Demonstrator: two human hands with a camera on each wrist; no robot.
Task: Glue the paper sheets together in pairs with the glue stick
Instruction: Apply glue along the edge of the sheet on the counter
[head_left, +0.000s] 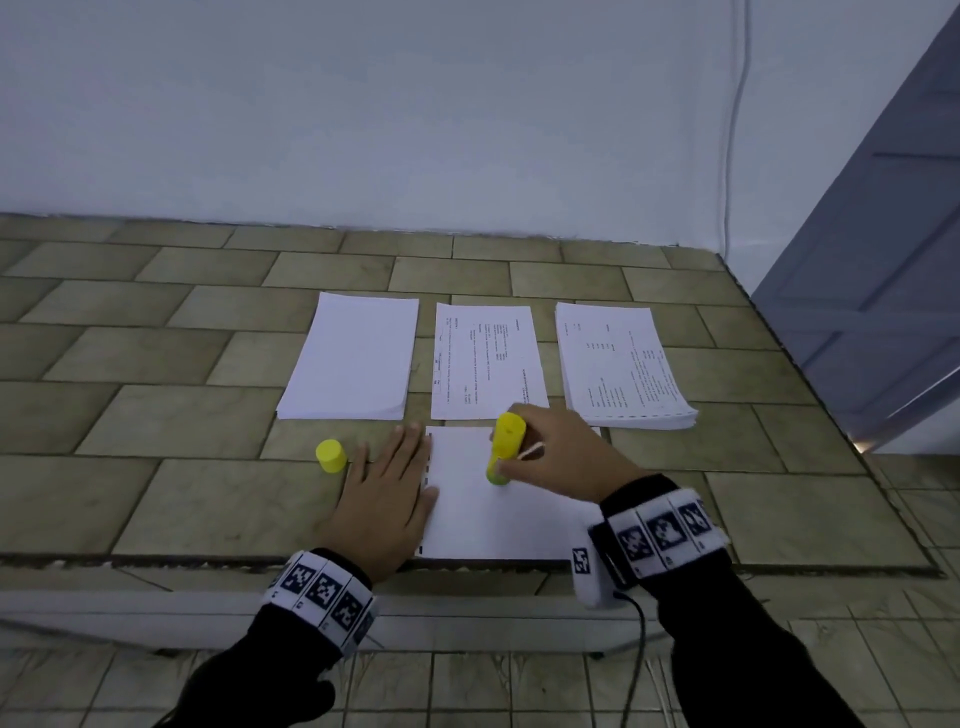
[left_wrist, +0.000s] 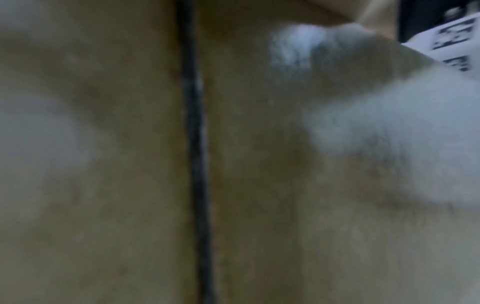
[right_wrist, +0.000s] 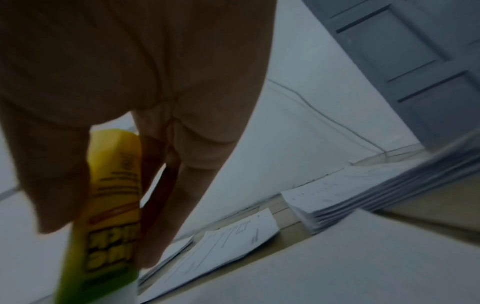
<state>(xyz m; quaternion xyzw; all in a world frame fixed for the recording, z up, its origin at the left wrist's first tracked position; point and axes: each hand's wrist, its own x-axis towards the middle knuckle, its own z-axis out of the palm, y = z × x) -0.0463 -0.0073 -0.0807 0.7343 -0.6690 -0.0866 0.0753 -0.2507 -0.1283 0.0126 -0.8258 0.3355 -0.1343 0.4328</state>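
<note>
A white sheet (head_left: 483, 514) lies face down at the near edge of the tiled table. My left hand (head_left: 387, 493) lies flat with straight fingers on the sheet's left edge, holding it down. My right hand (head_left: 550, 452) grips the yellow glue stick (head_left: 505, 447) tilted, its lower tip touching the sheet's upper middle. The right wrist view shows the glue stick (right_wrist: 109, 216) between my fingers (right_wrist: 166, 205). The yellow cap (head_left: 331, 455) stands on the table left of my left hand. The left wrist view is a blur of table surface.
Three paper lots lie in a row behind the sheet: a blank stack (head_left: 353, 358) at left, a printed sheet (head_left: 485, 364) in the middle, a thick printed stack (head_left: 621, 364) at right. A wall stands behind and a grey door (head_left: 883, 260) to the right.
</note>
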